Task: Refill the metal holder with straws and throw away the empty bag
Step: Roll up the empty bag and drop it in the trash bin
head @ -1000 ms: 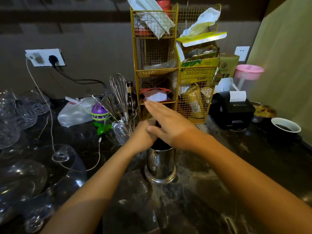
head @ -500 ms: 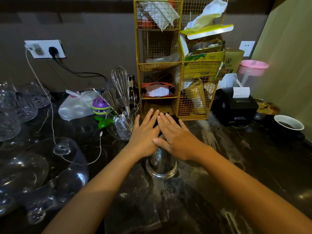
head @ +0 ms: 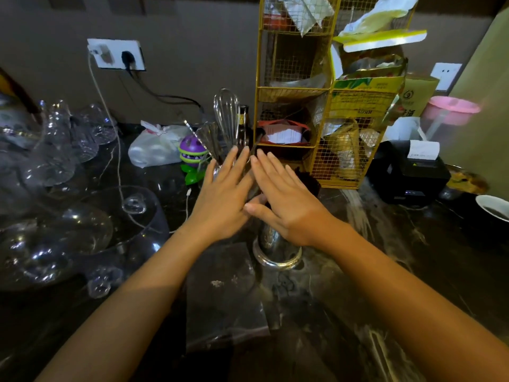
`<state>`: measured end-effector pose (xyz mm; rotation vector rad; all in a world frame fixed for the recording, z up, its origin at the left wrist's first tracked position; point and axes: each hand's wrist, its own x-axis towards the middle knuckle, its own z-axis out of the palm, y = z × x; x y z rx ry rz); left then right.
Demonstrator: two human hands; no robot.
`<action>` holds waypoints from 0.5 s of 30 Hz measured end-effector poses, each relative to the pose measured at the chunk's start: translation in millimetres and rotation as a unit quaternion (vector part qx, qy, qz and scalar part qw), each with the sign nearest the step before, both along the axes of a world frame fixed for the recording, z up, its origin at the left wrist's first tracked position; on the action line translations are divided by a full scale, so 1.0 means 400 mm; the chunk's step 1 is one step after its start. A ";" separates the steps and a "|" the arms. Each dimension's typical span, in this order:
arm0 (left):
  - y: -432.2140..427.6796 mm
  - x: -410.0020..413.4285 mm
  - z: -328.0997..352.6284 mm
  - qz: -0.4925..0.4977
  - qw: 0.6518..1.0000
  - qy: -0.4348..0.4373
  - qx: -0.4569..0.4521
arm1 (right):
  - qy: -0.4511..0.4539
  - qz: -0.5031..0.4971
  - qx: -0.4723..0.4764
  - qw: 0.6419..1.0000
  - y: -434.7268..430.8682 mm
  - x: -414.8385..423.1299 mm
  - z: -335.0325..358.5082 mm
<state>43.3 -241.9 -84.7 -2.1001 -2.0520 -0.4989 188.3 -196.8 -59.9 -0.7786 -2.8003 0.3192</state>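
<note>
A shiny metal holder (head: 275, 250) stands on the dark marble counter in the middle of the view. Both hands lie flat over its top, fingers stretched and side by side: my left hand (head: 224, 199) on the left, my right hand (head: 286, 201) on the right. They hide the holder's mouth, and only a dark bunch of straws (head: 307, 180) peeks out past my right hand. A clear, flat, empty plastic bag (head: 224, 304) lies on the counter just in front of the holder.
A yellow wire rack (head: 303, 89) full of packets stands right behind the holder. A glass with a whisk (head: 225, 117) and a purple toy (head: 191, 150) sit left of it. Clear glassware (head: 68, 224) crowds the left side. A black receipt printer (head: 410, 172) and a cup (head: 493, 209) are at the right.
My right hand lay across the holder's top over a curled left hand; now both hands are flat side by side on it, pressed lower. The camera has tilted down a little.
</note>
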 end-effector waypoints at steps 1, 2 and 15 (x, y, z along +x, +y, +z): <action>-0.022 -0.007 -0.012 0.003 1.000 -0.003 -0.001 | -0.004 0.014 0.003 1.000 -0.011 -0.007 -0.009; -0.044 -0.015 -0.026 0.005 1.000 -0.006 -0.001 | -0.009 0.027 0.004 1.000 -0.022 -0.013 -0.023; -0.340 -0.103 -0.320 0.078 0.950 -0.066 -0.294 | -0.210 0.103 -0.082 0.969 -0.087 0.042 -0.340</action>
